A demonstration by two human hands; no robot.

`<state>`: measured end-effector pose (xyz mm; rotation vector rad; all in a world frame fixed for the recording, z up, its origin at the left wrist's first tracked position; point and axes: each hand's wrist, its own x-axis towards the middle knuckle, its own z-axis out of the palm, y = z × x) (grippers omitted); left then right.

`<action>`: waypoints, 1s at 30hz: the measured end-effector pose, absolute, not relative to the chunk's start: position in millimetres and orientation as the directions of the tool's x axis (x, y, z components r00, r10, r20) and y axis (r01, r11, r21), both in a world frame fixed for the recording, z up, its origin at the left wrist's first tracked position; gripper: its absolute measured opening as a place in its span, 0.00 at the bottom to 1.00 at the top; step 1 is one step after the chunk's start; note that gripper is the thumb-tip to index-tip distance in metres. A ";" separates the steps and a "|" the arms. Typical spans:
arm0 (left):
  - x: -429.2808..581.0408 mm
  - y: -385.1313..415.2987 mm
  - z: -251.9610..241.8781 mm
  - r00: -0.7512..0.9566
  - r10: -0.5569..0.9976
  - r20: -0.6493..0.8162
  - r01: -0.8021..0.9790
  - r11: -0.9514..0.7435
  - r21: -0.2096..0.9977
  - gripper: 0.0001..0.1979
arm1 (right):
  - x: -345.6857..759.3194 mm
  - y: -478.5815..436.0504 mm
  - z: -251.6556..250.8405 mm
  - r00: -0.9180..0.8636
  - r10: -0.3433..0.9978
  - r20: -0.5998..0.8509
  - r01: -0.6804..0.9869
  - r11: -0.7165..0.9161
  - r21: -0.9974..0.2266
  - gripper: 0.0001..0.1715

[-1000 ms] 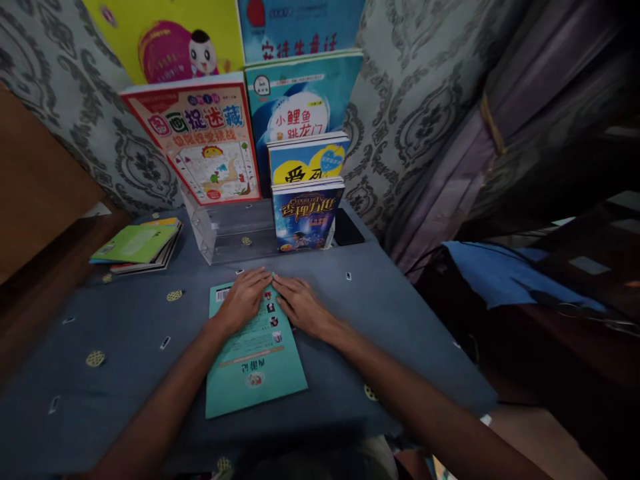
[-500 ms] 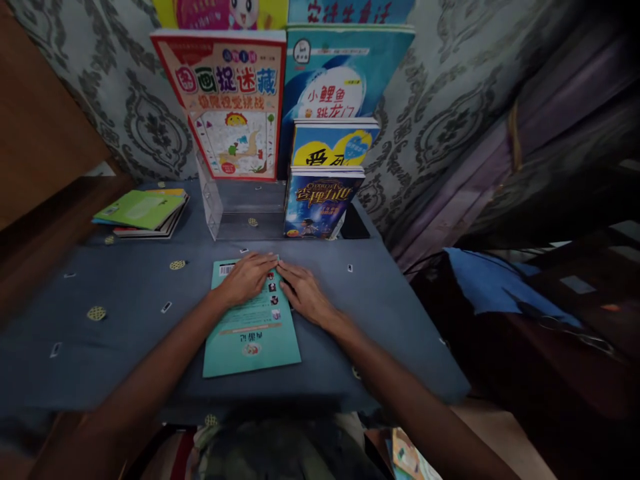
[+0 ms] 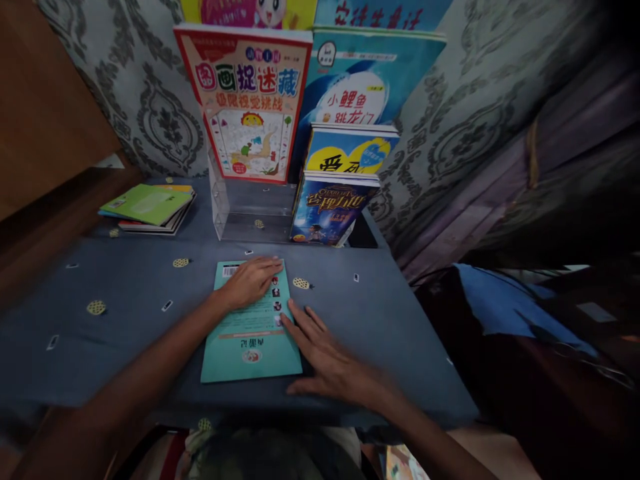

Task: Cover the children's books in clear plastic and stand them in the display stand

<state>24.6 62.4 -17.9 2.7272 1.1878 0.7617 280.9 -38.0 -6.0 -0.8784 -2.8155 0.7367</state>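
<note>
A thin teal book (image 3: pixel 235 363) lies closed and flat on the table, its title upside down to me and a barcode at its far left corner. Across its far part rests my left hand (image 3: pixel 251 280), open and palm down, with the fingers reaching toward the far right corner. My right hand (image 3: pixel 327 357) is open beside the book's right edge, fingers spread. Its index fingertips touch or hover over that edge; I cannot tell which. The thumb points at the near right corner.
A clear acrylic rack (image 3: pixel 235 230) stands at the back, holding a red-bordered picture book (image 3: pixel 253 133) and a blue book (image 3: pixel 327 213), among several others. To the left is a small stack of books (image 3: pixel 150 207). A dark flat object (image 3: pixel 363 233) lies behind the rack's right side. Patterned curtains hang behind the table (image 3: pixel 125 293).
My right hand has slid from the book's far right corner toward me along its right edge, its fingers spreading. My left hand stays on the book. The view has shifted slightly.
</note>
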 end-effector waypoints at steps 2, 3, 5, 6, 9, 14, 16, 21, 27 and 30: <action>23.9 64.5 -19.5 0.575 0.702 0.421 0.667 -0.700 0.255 0.20 | 281.3 -37.1 -4.9 -0.830 0.556 -0.045 0.506 0.717 -0.479 0.66; 23.1 66.3 -20.4 0.573 0.701 0.425 0.668 -0.700 0.253 0.20 | 280.6 -34.5 -4.6 -0.832 0.553 -0.045 0.503 0.717 -0.483 0.65; 20.6 71.7 -21.5 0.565 0.704 0.431 0.674 -0.695 0.251 0.20 | 278.6 -25.3 -4.3 -0.837 0.545 -0.043 0.491 0.716 -0.496 0.64; 18.8 75.2 -21.8 0.556 0.711 0.432 0.682 -0.686 0.252 0.20 | 277.6 -19.0 -4.4 -0.840 0.541 -0.038 0.484 0.717 -0.502 0.64; 12.8 86.9 -21.2 0.511 0.748 0.424 0.722 -0.641 0.260 0.19 | 275.2 2.3 -4.8 -0.852 0.523 -0.016 0.456 0.727 -0.513 0.61; 6.3 97.9 -18.5 0.490 0.771 0.407 0.748 -0.612 0.259 0.19 | 272.8 23.5 -8.5 -0.856 0.518 -0.009 0.438 0.715 -0.544 0.58; 5.7 98.0 -17.7 0.498 0.768 0.404 0.747 -0.616 0.250 0.19 | 272.1 24.5 -11.4 -0.845 0.535 0.025 0.438 0.716 -0.544 0.60; 9.2 91.8 -15.5 0.506 0.767 0.395 0.759 -0.614 0.219 0.19 | 271.2 21.7 -18.5 -0.821 0.566 0.078 0.446 0.721 -0.530 0.59; 20.3 70.9 -12.4 0.549 0.734 0.399 0.717 -0.659 0.226 0.18 | 270.8 20.5 -25.5 -0.803 0.581 0.132 0.426 0.715 -0.555 0.60; 24.3 58.8 -12.1 0.554 0.735 0.391 0.711 -0.662 0.236 0.18 | 270.1 19.8 -30.0 -0.777 0.608 0.162 0.423 0.696 -0.581 0.67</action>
